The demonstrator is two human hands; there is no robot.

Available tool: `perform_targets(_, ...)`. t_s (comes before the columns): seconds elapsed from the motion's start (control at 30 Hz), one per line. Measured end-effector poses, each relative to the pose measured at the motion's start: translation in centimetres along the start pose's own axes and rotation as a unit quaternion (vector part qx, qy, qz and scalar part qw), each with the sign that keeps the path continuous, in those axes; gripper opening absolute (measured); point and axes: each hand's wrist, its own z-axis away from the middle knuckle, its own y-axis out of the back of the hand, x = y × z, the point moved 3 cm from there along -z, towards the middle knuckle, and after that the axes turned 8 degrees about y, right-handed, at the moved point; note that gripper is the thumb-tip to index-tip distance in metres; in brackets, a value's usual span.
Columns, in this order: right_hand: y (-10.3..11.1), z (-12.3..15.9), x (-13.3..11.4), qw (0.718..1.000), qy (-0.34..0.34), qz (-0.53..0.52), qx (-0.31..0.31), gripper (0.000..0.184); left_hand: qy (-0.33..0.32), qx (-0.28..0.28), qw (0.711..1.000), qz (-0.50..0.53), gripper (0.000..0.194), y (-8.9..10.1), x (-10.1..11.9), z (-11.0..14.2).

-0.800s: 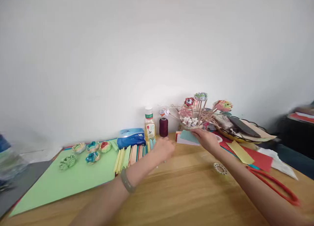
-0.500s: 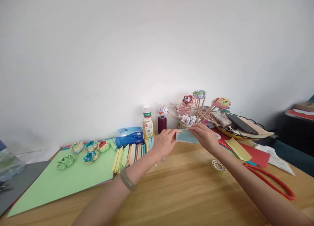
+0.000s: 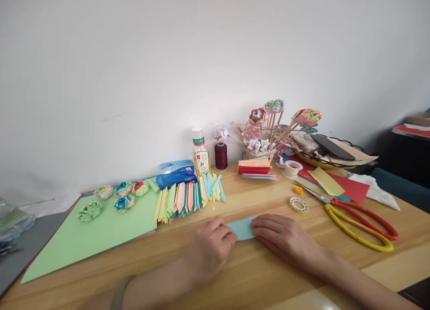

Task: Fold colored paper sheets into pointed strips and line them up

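A light blue paper strip (image 3: 243,230) lies low over the wooden table in front of me, stretched between both hands. My left hand (image 3: 212,243) is closed with curled fingers on the strip's left end, slightly blurred. On the right end, my right hand (image 3: 285,239) grips with its fingers together, hiding that part of the paper. Behind them stands a small stack of folded coloured papers (image 3: 255,170), red and peach on top of lilac. A row of folded paper strips (image 3: 183,198) in yellow, peach, teal and blue lies to the left.
Scissors (image 3: 356,220) and a tape roll (image 3: 298,204) lie at right. Behind are a ribbon spool (image 3: 292,169), a thread spool (image 3: 221,156), a bottle (image 3: 201,155), a tissue pack (image 3: 176,173) and paper flowers (image 3: 274,106). Several paper rosettes (image 3: 90,211) rest on green paper (image 3: 97,247).
Both hands have come back toward me from the paper stack, which now stands uncovered. The blue strip is now between them, near the table's front. The view has shifted slightly.
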Motion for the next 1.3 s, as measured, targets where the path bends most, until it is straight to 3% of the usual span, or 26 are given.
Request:
perform_targets(0.13,-0.5,0.5,-1.7,0.995,-0.034,-0.090,-0.022,0.020,0.050,-0.037,0.994,0.089,0.020,0.9,0.5,2.5)
perform_targets(0.3,-0.6,0.4,-2.3,0.987,-0.061,-0.144,-0.044,0.019,0.111,-0.055,0.978,0.165,0.023,1.5,0.2,3.6)
perform_targets(0.77,-0.9,1.4,-1.5,0.961,-0.186,-0.199,-0.038,0.020,0.194,-0.093,0.956,0.199,0.017,2.1,0.4,4.0)
perform_targets(0.97,-1.5,1.2,-1.3,0.954,-0.253,-0.155,-0.046,0.016,0.297,-0.124,0.929,0.185,0.009,1.7,0.1,3.8)
perform_targets(1.1,-2.2,1.1,-1.1,0.935,-0.333,-0.107,-0.052,0.010,0.277,-0.119,0.942,0.150,0.012,1.7,0.2,3.6)
perform_targets(1.3,-2.6,1.0,-1.5,0.936,-0.342,-0.066,-0.057,0.010,0.209,-0.074,0.967,0.121,0.016,1.3,0.2,3.6)
